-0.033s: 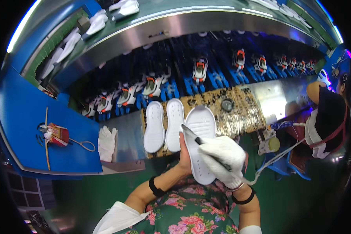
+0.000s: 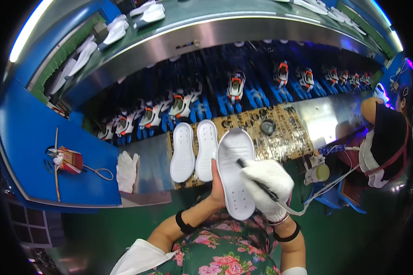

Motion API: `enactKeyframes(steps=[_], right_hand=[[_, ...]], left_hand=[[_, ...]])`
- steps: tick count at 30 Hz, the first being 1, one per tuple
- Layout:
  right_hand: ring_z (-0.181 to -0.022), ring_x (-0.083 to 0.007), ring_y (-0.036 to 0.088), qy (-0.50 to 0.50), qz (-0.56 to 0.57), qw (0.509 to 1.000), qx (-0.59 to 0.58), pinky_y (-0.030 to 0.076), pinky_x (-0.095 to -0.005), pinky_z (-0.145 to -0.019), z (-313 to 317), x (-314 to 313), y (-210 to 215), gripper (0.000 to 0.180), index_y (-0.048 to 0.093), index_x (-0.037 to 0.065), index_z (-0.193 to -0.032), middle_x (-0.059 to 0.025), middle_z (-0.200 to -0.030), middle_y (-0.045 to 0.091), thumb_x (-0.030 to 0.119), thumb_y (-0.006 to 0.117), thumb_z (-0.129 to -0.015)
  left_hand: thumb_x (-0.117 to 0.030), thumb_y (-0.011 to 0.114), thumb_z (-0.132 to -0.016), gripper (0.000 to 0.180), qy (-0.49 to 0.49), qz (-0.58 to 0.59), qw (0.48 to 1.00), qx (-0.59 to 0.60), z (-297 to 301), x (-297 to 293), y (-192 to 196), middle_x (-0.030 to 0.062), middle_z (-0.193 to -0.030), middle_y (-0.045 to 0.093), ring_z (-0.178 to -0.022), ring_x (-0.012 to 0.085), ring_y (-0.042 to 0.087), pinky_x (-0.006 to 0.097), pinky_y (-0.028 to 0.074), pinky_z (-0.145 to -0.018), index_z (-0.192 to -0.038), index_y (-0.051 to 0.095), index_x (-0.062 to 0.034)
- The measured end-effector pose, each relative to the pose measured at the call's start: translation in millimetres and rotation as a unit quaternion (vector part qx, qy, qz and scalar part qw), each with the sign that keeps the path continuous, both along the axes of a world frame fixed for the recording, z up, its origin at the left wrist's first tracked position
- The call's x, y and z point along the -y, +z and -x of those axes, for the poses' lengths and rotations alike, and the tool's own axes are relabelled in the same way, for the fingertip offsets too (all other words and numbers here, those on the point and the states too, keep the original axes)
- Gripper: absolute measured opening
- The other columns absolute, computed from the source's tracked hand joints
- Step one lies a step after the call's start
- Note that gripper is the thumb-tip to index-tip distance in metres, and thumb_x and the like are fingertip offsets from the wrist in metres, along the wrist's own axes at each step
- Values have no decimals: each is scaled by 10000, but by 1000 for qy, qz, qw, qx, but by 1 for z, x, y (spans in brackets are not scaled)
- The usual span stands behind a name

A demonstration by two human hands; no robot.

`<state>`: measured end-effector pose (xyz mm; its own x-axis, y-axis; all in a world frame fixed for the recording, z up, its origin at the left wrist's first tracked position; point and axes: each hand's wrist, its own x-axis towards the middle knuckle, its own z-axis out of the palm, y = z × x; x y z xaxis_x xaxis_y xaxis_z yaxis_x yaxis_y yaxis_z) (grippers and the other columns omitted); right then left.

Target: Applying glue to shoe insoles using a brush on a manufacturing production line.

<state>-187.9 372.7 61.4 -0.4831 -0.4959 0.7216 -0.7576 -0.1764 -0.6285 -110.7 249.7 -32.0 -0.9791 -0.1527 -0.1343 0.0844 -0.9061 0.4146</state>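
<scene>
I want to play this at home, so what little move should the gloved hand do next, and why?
Perhaps the right hand should gently draw the black tool along the white sole, because its tip is over the sole while the left hand holds the edge.

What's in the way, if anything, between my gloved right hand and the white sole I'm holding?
Nothing visible blocks your right hand from the white sole; only the black tool it grips reaches over it.
</scene>
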Motion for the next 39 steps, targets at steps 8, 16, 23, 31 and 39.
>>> enactKeyframes(steps=[8, 16, 23, 31, 39], right_hand=[[-829, -279, 697, 41, -18, 995, -92, 546, -361, -733, -6, -4, -1, 301, 709, 34, -997, -149, -1013, 716, -58, 747, -713], [-870, -315, 697, 9, -48, 988, -145, 551, -383, -740, -7, -18, 5, 336, 710, 27, -1004, -154, -1049, 708, -27, 755, -675], [-915, -313, 699, -20, 6, 998, -54, 551, -370, -794, 9, -23, 5, 313, 732, 19, -982, -150, -1035, 726, -27, 754, -673], [-930, -310, 701, 110, 13, 994, -3, 548, -379, -761, 9, -20, -20, 247, 723, 13, -962, -171, -997, 727, 27, 763, -719], [-837, -282, 686, 102, 25, 991, -86, 559, -366, -697, -5, -24, -36, 309, 725, 57, -965, -125, -1006, 714, 9, 757, -661]], left_hand=[[-827, 142, -900, 986, -24, 92, 995, 19, 3, 5, 10, 153, -1469, 466, -1340, 297, 480, 468, 372, -1134, -1512, 329, -76], [-839, 148, -891, 991, -68, 29, 993, -89, -2, 5, 11, 158, -1422, 503, -1281, 293, 532, 457, 427, -1086, -1501, 355, -86], [-804, 235, -916, 939, -118, -126, 951, -255, 12, 17, 5, 134, -1385, 532, -1247, 287, 552, 442, 424, -1085, -1481, 361, -66], [-853, 262, -872, 961, -26, 95, 990, -105, 23, 28, 4, 154, -1270, 593, -1134, 284, 617, 440, 489, -1017, -1413, 449, -81], [-922, 311, -791, 1029, -126, 2, 983, -133, 26, 23, 5, 219, -979, 636, -838, 300, 670, 420, 583, -689, -1300, 492, -46]])
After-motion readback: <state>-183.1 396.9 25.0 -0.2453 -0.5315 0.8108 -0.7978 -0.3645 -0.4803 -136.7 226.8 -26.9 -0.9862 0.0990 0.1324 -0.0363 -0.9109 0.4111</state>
